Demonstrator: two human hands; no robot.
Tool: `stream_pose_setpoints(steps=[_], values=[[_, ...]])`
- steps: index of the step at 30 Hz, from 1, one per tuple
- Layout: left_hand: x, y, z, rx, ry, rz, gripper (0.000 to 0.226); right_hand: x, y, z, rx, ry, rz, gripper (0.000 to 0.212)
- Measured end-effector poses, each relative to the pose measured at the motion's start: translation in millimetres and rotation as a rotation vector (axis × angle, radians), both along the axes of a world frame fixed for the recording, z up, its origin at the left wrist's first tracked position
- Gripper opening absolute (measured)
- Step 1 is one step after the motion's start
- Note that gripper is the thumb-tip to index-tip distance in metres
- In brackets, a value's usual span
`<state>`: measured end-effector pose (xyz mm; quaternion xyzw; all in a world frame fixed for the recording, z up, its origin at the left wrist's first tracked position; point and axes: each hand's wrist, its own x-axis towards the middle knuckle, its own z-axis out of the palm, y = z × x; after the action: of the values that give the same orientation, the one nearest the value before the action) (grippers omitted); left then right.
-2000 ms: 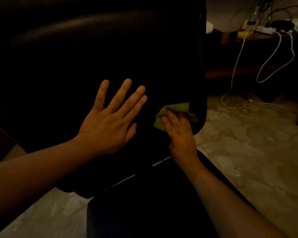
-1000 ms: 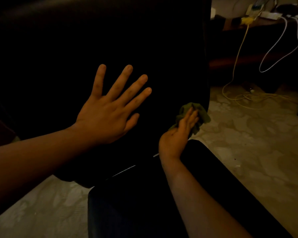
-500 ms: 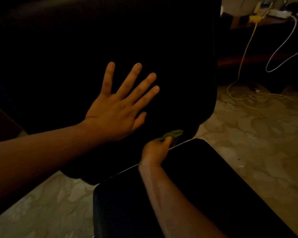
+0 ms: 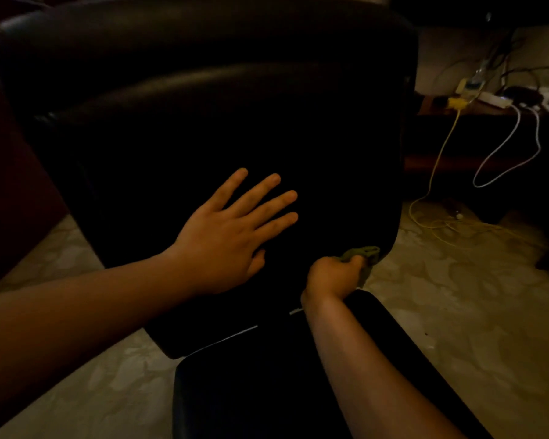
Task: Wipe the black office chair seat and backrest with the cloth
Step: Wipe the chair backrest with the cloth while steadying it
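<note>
The black office chair's backrest (image 4: 203, 99) fills the upper middle of the dim head view, and its seat (image 4: 267, 391) lies below it. My left hand (image 4: 232, 236) lies flat on the lower backrest with its fingers spread. My right hand (image 4: 333, 275) is closed around a green cloth (image 4: 363, 253) at the backrest's lower right corner, just above the seat's back edge. Most of the cloth is hidden by my fingers.
A pale patterned floor (image 4: 457, 296) surrounds the chair. At the right, a low dark shelf (image 4: 457, 112) carries a power strip (image 4: 495, 99), with yellow cables (image 4: 438, 153) and white cables (image 4: 507, 144) trailing down onto the floor. A dark piece of furniture (image 4: 10, 185) stands at the left.
My right hand has carried the cloth down the backrest's right edge to its bottom corner and curled tighter around it. My left hand has stayed flat on the backrest.
</note>
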<state>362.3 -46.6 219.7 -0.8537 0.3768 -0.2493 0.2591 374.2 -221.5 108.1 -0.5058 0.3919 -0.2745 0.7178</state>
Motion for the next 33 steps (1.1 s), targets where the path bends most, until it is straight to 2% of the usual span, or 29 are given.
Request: stream_pose_setpoints(steps=[2,6,10,14,16,18,20,22,26,28,30,33], values=[[-9,23,5,-0.019,0.011,-0.006,0.071,0,-8,10,-0.035,-0.022,0.045,0.057],[-36,68,0,-0.068,-0.008,0.015,0.071,-3,-10,36,-0.337,0.027,0.132,0.068],[-47,86,-9,-0.062,-0.024,0.004,0.071,11,-9,76,-0.656,-0.073,0.117,0.077],[-47,87,-15,-0.054,-0.072,-0.005,0.07,39,3,136,-0.953,-0.186,0.214,0.085],[-46,89,-18,-0.043,-0.108,-0.004,0.069,43,27,156,-1.156,-0.295,0.277,0.082],[-43,91,-20,-0.046,-0.132,-0.005,0.068,36,53,154,-1.434,-0.505,0.408,0.071],[-39,94,-22,-0.074,-0.137,-0.008,0.064,26,63,122,-1.686,-0.709,0.609,0.055],[-37,93,-24,-0.094,-0.144,-0.024,0.054,14,50,79,-1.804,-0.786,0.816,0.044],[-33,87,-19,-0.12,-0.122,-0.05,0.05,-27,-13,-3,-1.835,-0.561,1.047,0.049],[-27,84,-18,-0.12,-0.107,-0.067,0.054,-57,-40,-33,-1.79,-0.361,1.135,0.071],[-22,81,-17,-0.128,-0.082,-0.074,0.057,-92,-57,-56,-1.691,-0.143,1.166,0.092],[-22,72,-18,-0.153,-0.015,-0.015,0.062,-136,-73,-81,-1.58,0.045,1.153,0.091]])
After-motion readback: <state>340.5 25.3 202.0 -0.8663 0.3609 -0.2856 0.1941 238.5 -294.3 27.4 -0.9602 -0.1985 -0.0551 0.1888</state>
